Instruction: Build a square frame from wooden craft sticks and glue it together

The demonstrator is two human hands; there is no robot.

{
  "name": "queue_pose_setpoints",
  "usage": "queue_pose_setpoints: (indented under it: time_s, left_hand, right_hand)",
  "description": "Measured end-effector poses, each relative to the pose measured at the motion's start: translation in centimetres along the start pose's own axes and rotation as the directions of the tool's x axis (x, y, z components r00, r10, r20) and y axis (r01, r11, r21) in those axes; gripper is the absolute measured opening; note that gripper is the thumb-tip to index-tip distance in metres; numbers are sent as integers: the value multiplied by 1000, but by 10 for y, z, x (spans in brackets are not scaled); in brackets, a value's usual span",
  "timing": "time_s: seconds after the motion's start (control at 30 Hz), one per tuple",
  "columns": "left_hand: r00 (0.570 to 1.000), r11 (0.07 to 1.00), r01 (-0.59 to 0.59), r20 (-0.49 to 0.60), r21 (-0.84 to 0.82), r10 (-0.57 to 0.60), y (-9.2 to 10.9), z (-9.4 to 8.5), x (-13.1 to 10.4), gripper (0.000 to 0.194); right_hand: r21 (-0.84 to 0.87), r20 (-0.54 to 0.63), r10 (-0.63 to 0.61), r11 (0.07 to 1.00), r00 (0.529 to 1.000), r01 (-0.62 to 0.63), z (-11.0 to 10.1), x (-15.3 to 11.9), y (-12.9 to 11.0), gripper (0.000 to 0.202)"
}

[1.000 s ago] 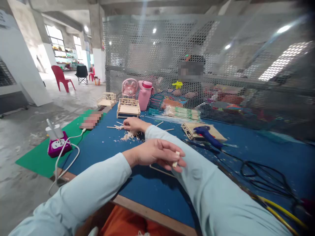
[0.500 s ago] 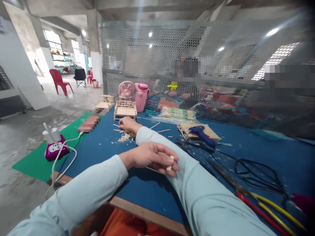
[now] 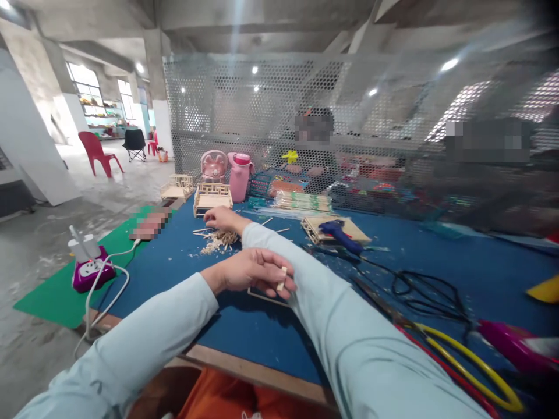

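My left hand (image 3: pixel 251 270) is closed on a small pale wooden piece (image 3: pixel 282 278), pinched between thumb and fingertips above my right forearm. A thin stick frame (image 3: pixel 266 298) lies on the table, partly hidden beneath that hand. Reaching across, my right hand (image 3: pixel 223 219) is over a pile of short wooden stick pieces (image 3: pixel 218 241); its fingers are curled together, and what they hold, if anything, cannot be made out. Just beyond stands a miniature wooden bed-like model (image 3: pixel 213 201).
A blue glue gun (image 3: pixel 340 235) rests on a wooden panel assembly (image 3: pixel 360 231). Yellow-and-red-handled pliers (image 3: pixel 471 364) and a black cable (image 3: pixel 430 294) lie right. A pink bottle (image 3: pixel 239 180) and bundled sticks (image 3: pixel 303 201) stand before the mesh screen (image 3: pixel 262 116). A purple power socket (image 3: pixel 92 269) sits left.
The view has turned slightly right, so things sit further left in the picture. My left hand still holds the wooden piece; my right hand remains at the stick pile.
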State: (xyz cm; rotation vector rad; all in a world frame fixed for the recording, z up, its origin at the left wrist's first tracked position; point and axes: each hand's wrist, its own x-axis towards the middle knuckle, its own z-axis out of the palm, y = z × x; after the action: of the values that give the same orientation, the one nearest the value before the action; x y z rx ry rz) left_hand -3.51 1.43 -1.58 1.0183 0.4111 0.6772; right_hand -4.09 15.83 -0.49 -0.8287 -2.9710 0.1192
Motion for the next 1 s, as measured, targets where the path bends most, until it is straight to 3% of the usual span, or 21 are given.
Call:
queue_pose_setpoints:
  time_s: [0.2, 0.4, 0.57, 0.67, 0.73, 0.77, 0.83, 0.9, 1.0]
  left_hand:
    - [994, 997, 78, 73, 7, -78, 1, -5, -6, 39]
    - [990, 992, 111, 83, 53, -115, 4, -1, -7, 39]
    - [993, 998, 25, -117, 50, -19, 0, 0, -5, 40]
    - [949, 991, -75, -298, 108, 104, -1, -3, 3, 32]
    - [909, 980, -124, -379, 155, 175, 3, -3, 12, 26]
    - [893, 976, -137, -405, 169, 196, 5, -3, 16, 23]
    - [880, 976, -133, -433, 172, 196, 11, 1, 25, 16]
    - [876, 983, -100, -454, 155, 161, 14, 6, 30, 11]
    - [871, 992, -55, -481, 111, 102, 11, 11, 27, 10]
  right_hand:
    - [-7, 29, -4, 1000, 1000, 4, 23, 16, -18, 23]
    - [74, -132, 69, 996, 989, -60, -3, -12, -10, 20]
    - [212, -271, 170, 971, 947, -114, -35, -89, 19, 36]
    - [340, -339, 298, 923, 892, -179, -40, -154, 30, 14]
    - [443, -328, 361, 875, 873, -195, -37, -192, 28, 20]
    - [553, -310, 394, 815, 865, -173, -35, -207, 26, 23]
    - [845, -267, 515, 532, 815, -59, -29, -228, 18, 22]
    - [951, -232, 595, 305, 770, 51, -23, -237, 11, 26]
    - [975, -190, 596, 206, 780, 81, -16, -235, 4, 30]
